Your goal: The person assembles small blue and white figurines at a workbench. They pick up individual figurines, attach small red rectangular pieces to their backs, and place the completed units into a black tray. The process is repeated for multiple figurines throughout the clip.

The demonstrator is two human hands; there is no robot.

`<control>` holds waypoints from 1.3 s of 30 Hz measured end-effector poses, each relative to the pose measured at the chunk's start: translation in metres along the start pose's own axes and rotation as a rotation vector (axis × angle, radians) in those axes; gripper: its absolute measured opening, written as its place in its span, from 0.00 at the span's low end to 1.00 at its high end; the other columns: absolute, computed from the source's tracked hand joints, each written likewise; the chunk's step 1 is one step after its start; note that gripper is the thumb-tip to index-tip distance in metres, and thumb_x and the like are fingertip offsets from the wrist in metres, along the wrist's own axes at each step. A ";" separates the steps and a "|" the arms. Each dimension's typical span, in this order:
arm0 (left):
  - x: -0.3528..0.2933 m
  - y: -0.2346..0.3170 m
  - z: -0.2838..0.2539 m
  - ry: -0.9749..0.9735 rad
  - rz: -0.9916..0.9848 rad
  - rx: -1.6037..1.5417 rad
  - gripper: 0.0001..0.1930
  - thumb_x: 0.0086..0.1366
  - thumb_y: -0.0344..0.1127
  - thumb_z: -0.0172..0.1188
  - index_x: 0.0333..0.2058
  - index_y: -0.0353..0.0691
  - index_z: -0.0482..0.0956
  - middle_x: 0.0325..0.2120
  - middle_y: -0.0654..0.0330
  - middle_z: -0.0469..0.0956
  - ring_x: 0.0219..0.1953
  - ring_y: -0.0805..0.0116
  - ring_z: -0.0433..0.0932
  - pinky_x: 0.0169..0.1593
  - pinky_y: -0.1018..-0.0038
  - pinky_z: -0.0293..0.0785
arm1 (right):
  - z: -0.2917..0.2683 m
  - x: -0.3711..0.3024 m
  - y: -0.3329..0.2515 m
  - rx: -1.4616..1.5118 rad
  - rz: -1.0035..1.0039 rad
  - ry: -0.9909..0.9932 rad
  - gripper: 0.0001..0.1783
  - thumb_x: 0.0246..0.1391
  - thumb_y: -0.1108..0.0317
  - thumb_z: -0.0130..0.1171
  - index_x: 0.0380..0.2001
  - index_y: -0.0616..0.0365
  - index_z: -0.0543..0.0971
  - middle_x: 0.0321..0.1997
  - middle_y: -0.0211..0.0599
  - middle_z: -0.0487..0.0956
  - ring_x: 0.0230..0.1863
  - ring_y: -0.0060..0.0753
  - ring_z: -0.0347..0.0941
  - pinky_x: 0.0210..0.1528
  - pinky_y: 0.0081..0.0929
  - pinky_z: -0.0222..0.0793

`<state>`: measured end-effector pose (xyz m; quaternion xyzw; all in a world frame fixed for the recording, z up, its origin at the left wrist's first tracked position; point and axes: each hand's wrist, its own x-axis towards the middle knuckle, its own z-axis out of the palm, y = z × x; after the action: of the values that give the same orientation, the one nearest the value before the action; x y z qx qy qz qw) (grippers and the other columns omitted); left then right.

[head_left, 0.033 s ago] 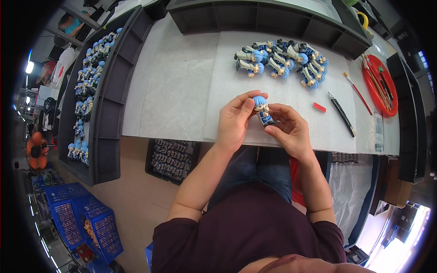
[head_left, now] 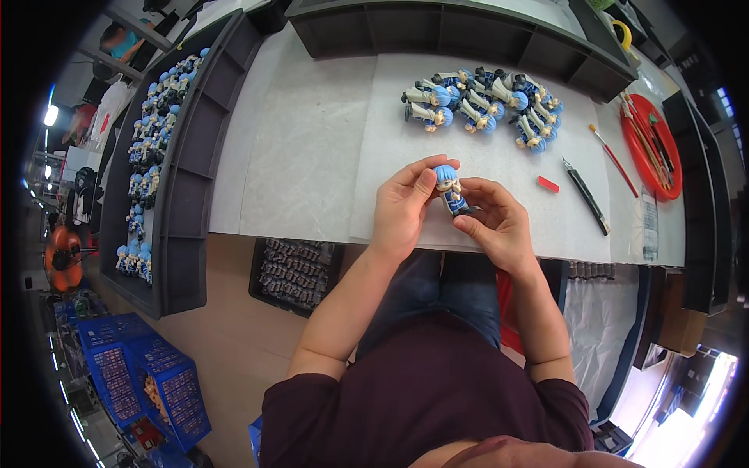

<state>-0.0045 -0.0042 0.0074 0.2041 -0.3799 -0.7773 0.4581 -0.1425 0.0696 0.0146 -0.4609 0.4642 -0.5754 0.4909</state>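
Between my two hands, close to the table's near edge, is a small figurine [head_left: 450, 192] with blue hair, a blue outfit and dark boots. My left hand [head_left: 404, 204] pinches it at the head between thumb and fingers. Its boots are gripped by the thumb and fingers of my right hand [head_left: 497, 222]. The figurine is tilted, its head up and to the left, front side showing. Beyond my hands a cluster of similar figurines [head_left: 485, 109] lies on the white sheet. A red block [head_left: 548, 185] and a black craft knife [head_left: 587, 196] lie to the right.
A red-handled brush [head_left: 615, 160] lies near a red oval tray [head_left: 676, 183] holding brushes. Left stands a grey crate [head_left: 181, 234] of more figurines; another grey tray [head_left: 374, 33] borders the far side. Below the table is a bin of dark parts [head_left: 295, 273]. Blue baskets [head_left: 175, 390] stand lower left.
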 end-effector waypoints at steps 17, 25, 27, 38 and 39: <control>-0.001 -0.002 -0.005 0.028 0.002 0.031 0.17 0.62 0.31 0.53 0.50 0.33 0.68 0.41 0.56 0.74 0.41 0.74 0.71 0.45 0.79 0.66 | 0.005 -0.001 -0.002 -0.116 -0.133 0.123 0.30 0.39 0.78 0.65 0.48 0.62 0.67 0.44 0.36 0.70 0.45 0.27 0.68 0.42 0.22 0.69; -0.001 0.001 -0.002 -0.108 0.058 0.037 0.19 0.62 0.27 0.49 0.53 0.34 0.65 0.49 0.52 0.69 0.53 0.63 0.67 0.55 0.69 0.62 | 0.003 0.001 0.008 -0.014 -0.106 0.211 0.30 0.42 0.82 0.62 0.51 0.61 0.64 0.44 0.39 0.69 0.42 0.25 0.69 0.42 0.20 0.69; -0.001 0.001 -0.002 -0.127 0.048 0.100 0.19 0.62 0.28 0.49 0.53 0.34 0.65 0.51 0.52 0.68 0.54 0.61 0.66 0.56 0.67 0.62 | 0.002 0.001 0.010 -0.016 -0.150 0.225 0.31 0.42 0.82 0.61 0.51 0.61 0.63 0.44 0.39 0.70 0.42 0.25 0.69 0.42 0.20 0.69; -0.002 -0.002 -0.004 -0.125 0.106 0.107 0.21 0.60 0.23 0.51 0.53 0.35 0.64 0.49 0.52 0.69 0.52 0.61 0.68 0.55 0.68 0.64 | 0.002 0.002 0.009 -0.119 -0.119 0.244 0.30 0.40 0.84 0.60 0.50 0.61 0.66 0.44 0.39 0.69 0.46 0.27 0.67 0.42 0.21 0.69; -0.002 -0.002 -0.004 -0.125 0.108 0.105 0.21 0.60 0.23 0.51 0.53 0.36 0.64 0.49 0.52 0.69 0.53 0.61 0.68 0.55 0.68 0.64 | 0.002 0.002 0.010 -0.117 -0.124 0.240 0.30 0.40 0.84 0.60 0.50 0.61 0.66 0.44 0.40 0.69 0.46 0.27 0.67 0.43 0.21 0.69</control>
<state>-0.0021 -0.0029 0.0031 0.1580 -0.4585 -0.7416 0.4635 -0.1394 0.0668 0.0056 -0.4443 0.5229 -0.6277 0.3677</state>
